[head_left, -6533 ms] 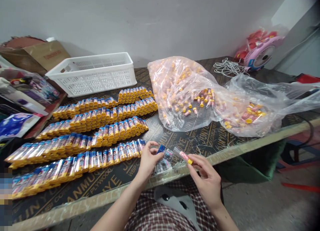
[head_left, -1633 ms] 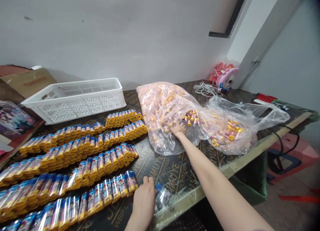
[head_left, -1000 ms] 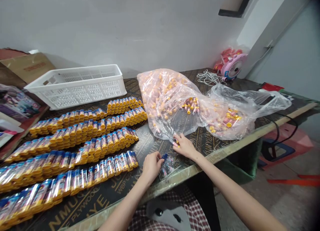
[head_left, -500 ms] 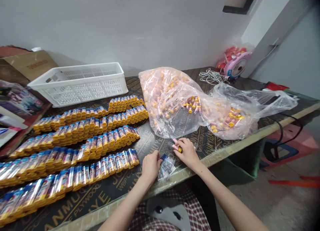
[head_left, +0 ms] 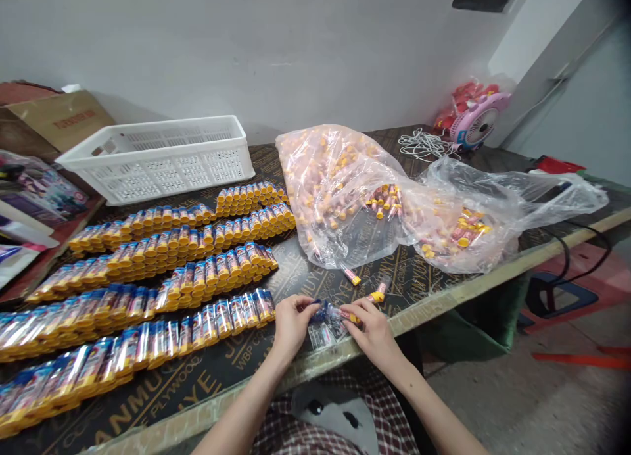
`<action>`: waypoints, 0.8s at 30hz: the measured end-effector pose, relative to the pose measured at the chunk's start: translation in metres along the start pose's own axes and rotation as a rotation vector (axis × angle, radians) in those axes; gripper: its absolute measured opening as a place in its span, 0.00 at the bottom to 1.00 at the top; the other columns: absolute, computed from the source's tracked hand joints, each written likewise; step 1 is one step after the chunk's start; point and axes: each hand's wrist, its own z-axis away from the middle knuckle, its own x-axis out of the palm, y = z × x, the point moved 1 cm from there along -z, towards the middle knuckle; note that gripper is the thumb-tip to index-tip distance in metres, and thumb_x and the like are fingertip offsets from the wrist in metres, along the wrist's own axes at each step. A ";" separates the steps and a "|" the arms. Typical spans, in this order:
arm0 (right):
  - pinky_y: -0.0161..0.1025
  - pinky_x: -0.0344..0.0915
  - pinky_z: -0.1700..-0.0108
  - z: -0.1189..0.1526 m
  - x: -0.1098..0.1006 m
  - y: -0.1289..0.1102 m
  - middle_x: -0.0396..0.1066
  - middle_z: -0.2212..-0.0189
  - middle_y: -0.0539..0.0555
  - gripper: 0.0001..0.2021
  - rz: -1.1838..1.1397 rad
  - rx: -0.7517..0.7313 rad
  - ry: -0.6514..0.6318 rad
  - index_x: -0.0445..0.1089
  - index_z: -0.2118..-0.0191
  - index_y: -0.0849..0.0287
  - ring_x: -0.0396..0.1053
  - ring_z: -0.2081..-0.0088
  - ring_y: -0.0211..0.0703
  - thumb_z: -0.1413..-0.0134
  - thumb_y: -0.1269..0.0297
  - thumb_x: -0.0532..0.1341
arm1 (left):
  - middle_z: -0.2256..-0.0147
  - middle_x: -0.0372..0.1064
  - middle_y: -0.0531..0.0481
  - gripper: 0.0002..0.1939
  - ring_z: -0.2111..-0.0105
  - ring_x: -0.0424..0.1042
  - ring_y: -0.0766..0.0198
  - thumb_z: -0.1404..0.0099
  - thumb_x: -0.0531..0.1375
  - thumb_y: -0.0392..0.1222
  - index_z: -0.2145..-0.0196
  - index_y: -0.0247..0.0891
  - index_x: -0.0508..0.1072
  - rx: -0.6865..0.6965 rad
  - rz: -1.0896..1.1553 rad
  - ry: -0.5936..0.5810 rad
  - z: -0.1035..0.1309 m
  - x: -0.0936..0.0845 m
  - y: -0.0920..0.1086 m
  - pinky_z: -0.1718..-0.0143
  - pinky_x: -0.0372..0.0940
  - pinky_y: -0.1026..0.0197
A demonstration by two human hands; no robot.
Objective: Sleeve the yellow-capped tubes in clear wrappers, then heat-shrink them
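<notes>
I have the left hand (head_left: pixel 292 320) pinching the blue end of a clear sleeve (head_left: pixel 319 310) between thumb and fingertips. The right hand (head_left: pixel 371 325) pinches a yellow-capped tube (head_left: pixel 348 315), its clear end pointing left at the sleeve. The fingers cover part of both, and I can't tell whether the tube's tip is inside the sleeve or only against it. Below and between the hands, flat printed sleeves (head_left: pixel 323 336) lie at the table edge, partly hidden, their print too small to read. Just beyond, a loose tube (head_left: pixel 351 275) lies near the mouth of the plastic bag (head_left: pixel 340 172); beside the right hand there is more yellow and pink (head_left: pixel 379 292), one tube or two, overlapping. The bag's film blurs the many tubes in it, and I can't make out whether the right-hand heap (head_left: pixel 463 230) shares that bag. To the left, rows of blue-and-yellow packs (head_left: pixel 197 330) run across the table (head_left: pixel 246 356), the nearest cut off at the left border. Behind them stands a white basket (head_left: pixel 172 169), its floor out of sight.
</notes>
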 end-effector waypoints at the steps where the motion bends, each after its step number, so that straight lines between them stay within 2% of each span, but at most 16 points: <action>1: 0.41 0.67 0.57 0.001 0.000 0.000 0.66 0.65 0.56 0.11 -0.010 0.009 0.025 0.72 0.58 0.59 0.68 0.61 0.44 0.46 0.70 0.56 | 0.72 0.74 0.46 0.10 0.73 0.69 0.63 0.49 0.63 0.43 0.72 0.33 0.77 -0.012 0.086 0.031 0.000 -0.002 0.001 0.70 0.60 0.64; 5: 0.42 0.68 0.57 0.004 -0.007 -0.010 0.66 0.60 0.56 0.13 -0.092 0.071 0.162 0.71 0.55 0.56 0.68 0.59 0.45 0.45 0.68 0.56 | 0.81 0.65 0.53 0.16 0.82 0.58 0.71 0.53 0.66 0.48 0.73 0.31 0.75 -0.104 0.391 0.085 0.001 -0.010 0.010 0.79 0.52 0.67; 7: 0.41 0.68 0.57 0.005 -0.011 -0.019 0.66 0.58 0.57 0.14 -0.168 0.090 0.231 0.70 0.52 0.54 0.68 0.56 0.45 0.43 0.67 0.55 | 0.83 0.60 0.56 0.18 0.83 0.54 0.73 0.55 0.67 0.50 0.75 0.31 0.73 -0.151 0.517 0.079 0.003 -0.013 0.015 0.80 0.50 0.68; 9: 0.41 0.68 0.56 0.006 -0.012 -0.027 0.66 0.56 0.56 0.14 -0.230 0.088 0.286 0.68 0.51 0.53 0.67 0.55 0.45 0.43 0.67 0.55 | 0.82 0.59 0.57 0.19 0.81 0.55 0.73 0.57 0.68 0.50 0.76 0.31 0.72 -0.181 0.608 0.072 0.006 -0.014 0.019 0.79 0.51 0.69; 15: 0.44 0.66 0.54 0.007 -0.006 -0.034 0.70 0.58 0.55 0.11 -0.148 0.028 0.283 0.70 0.54 0.53 0.68 0.56 0.45 0.42 0.68 0.56 | 0.80 0.62 0.56 0.20 0.79 0.56 0.73 0.60 0.69 0.52 0.77 0.31 0.72 -0.198 0.614 0.151 0.009 -0.016 0.020 0.76 0.52 0.69; 19: 0.44 0.66 0.53 0.012 -0.005 -0.037 0.71 0.58 0.54 0.13 -0.150 -0.013 0.361 0.69 0.53 0.52 0.68 0.55 0.45 0.44 0.70 0.58 | 0.83 0.58 0.56 0.22 0.81 0.53 0.74 0.59 0.69 0.54 0.82 0.31 0.69 -0.263 0.658 0.128 0.011 -0.016 0.017 0.78 0.50 0.68; 24: 0.47 0.66 0.51 0.017 -0.004 -0.046 0.71 0.57 0.55 0.16 -0.118 -0.092 0.426 0.68 0.51 0.51 0.68 0.54 0.46 0.45 0.73 0.58 | 0.83 0.58 0.56 0.24 0.81 0.53 0.74 0.61 0.69 0.56 0.83 0.31 0.67 -0.281 0.686 0.171 0.013 -0.015 0.014 0.78 0.50 0.69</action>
